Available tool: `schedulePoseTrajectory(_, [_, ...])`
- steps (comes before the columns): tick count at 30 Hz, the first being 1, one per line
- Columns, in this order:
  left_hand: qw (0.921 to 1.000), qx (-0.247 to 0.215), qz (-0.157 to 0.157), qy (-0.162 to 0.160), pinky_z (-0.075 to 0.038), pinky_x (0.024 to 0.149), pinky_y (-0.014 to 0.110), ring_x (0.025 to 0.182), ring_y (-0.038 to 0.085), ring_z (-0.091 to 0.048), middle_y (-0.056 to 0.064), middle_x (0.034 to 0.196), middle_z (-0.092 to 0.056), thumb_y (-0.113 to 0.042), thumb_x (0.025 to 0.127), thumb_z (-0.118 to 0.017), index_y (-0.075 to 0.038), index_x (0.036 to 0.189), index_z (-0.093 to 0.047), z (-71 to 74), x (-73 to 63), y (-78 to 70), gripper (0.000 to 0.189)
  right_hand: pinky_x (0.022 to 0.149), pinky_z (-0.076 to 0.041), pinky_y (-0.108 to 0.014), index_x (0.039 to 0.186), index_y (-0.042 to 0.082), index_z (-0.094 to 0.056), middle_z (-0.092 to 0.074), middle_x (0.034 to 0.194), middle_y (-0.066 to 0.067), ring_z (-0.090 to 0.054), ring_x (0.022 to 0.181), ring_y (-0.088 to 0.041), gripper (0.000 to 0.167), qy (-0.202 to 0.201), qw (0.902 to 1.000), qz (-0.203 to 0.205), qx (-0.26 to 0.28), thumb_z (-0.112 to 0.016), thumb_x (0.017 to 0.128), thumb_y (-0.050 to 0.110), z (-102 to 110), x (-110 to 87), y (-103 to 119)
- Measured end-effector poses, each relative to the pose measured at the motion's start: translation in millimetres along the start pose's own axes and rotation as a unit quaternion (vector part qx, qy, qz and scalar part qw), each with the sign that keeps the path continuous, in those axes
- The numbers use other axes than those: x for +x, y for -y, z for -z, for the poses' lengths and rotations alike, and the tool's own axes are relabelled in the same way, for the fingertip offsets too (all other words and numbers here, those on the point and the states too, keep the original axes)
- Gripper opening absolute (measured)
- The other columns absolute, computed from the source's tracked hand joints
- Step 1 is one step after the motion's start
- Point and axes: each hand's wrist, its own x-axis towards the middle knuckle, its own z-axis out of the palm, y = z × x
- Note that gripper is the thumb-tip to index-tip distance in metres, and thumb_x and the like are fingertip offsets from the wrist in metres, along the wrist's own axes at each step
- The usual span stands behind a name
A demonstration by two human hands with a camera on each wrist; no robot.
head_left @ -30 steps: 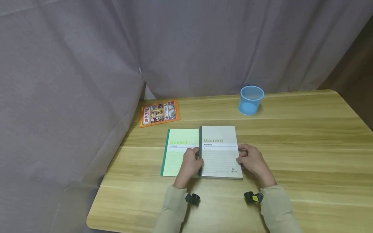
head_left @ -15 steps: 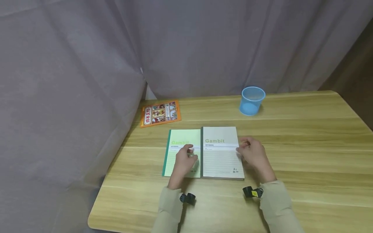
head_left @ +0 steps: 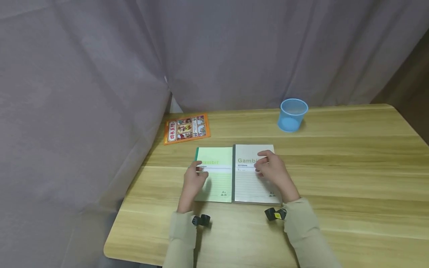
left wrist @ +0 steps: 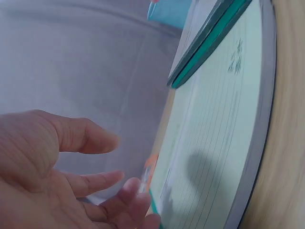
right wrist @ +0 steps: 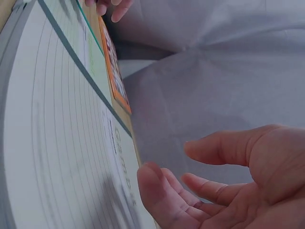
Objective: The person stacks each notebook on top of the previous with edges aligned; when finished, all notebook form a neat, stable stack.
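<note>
A pale green Gambit notebook [head_left: 219, 182] with a green spine lies on the table, and a greyish-white Gambit notebook [head_left: 248, 188] with a dark spine sits against its right side. In the left wrist view, green and dark spine layers [left wrist: 209, 45] show under the white cover. My left hand [head_left: 193, 181] hovers by the green notebook's left edge, thumb and fingers apart, holding nothing. Over the right part of the white notebook is my right hand [head_left: 275, 172], its fingers loosely bent with nothing between them. Its shadow falls on the cover in the right wrist view.
An orange picture book [head_left: 187, 128] lies at the back left of the wooden table [head_left: 352, 167]. A blue mesh cup [head_left: 292, 116] stands near the back edge. Grey curtains [head_left: 234, 56] hang behind and to the left.
My left hand has let go of the white notebook's spine side and moved left across the green notebook. My right hand has left the white notebook's right edge and come over its cover.
</note>
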Motion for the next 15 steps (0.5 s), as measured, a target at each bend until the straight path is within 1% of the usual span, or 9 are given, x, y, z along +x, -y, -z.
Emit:
schedulePoseTrajectory(3, [0.9999, 0.006, 0.005, -0.014, -0.054, 0.073, 0.038, 0.098, 0.035, -0.061, 0.027, 0.118, -0.061, -0.001, 0.088, -0.063, 0.009, 0.138, -0.051, 9.2, 2.3, 6.6, 0.052, 0.069, -0.059, -0.033, 0.136, -0.013, -0.047, -0.065, 0.104, -0.026, -0.069, 0.085, -0.031, 0.046, 0.010, 0.9999, 0.002, -0.004, -0.058, 0.094, 0.001, -9, 2.9, 2])
schedulePoseTrajectory(6, [0.9996, 0.012, 0.014, -0.023, -0.055, 0.082, 0.045, 0.108, 0.041, -0.061, 0.029, 0.122, -0.059, -0.001, 0.089, -0.063, 0.009, 0.139, -0.050, 16.5, 2.8, 12.4, 0.053, 0.068, -0.059, -0.034, 0.136, -0.012, -0.047, -0.066, 0.105, -0.026, -0.070, 0.082, -0.030, 0.046, 0.022, 0.9997, 0.004, -0.006, -0.058, 0.094, 0.002, -18, 5.9, 6])
schedulePoseTrajectory(9, [0.9993, 0.015, 0.018, -0.028, -0.053, 0.092, 0.051, 0.116, 0.046, -0.059, 0.032, 0.127, -0.057, 0.001, 0.089, -0.063, 0.011, 0.139, -0.049, 22.9, 1.8, 17.2, 0.054, 0.069, -0.059, -0.034, 0.138, -0.011, -0.046, -0.068, 0.107, -0.025, -0.071, 0.081, -0.030, 0.047, 0.040, 0.9991, 0.009, -0.007, -0.058, 0.094, 0.004, -28, 9.3, 10])
schedulePoseTrajectory(12, [0.9993, 0.017, 0.023, -0.024, -0.050, 0.096, 0.053, 0.120, 0.048, -0.056, 0.034, 0.131, -0.055, 0.001, 0.089, -0.062, 0.011, 0.141, -0.047, 27.7, 1.2, 21.0, 0.054, 0.068, -0.058, -0.035, 0.138, -0.011, -0.046, -0.068, 0.108, -0.025, -0.072, 0.081, -0.031, 0.047, 0.057, 0.9980, 0.022, -0.013, -0.056, 0.095, 0.005, -38, 11.8, 12])
schedulePoseTrajectory(15, [0.9989, 0.024, 0.031, -0.024, -0.050, 0.096, 0.053, 0.121, 0.046, -0.055, 0.033, 0.132, -0.055, 0.000, 0.090, -0.062, 0.009, 0.142, -0.046, 30.6, 1.0, 23.9, 0.055, 0.067, -0.057, -0.034, 0.138, -0.011, -0.046, -0.070, 0.106, -0.024, -0.071, 0.078, -0.030, 0.048, 0.070, 0.9968, 0.032, -0.020, -0.055, 0.094, 0.006, -47, 13.3, 12])
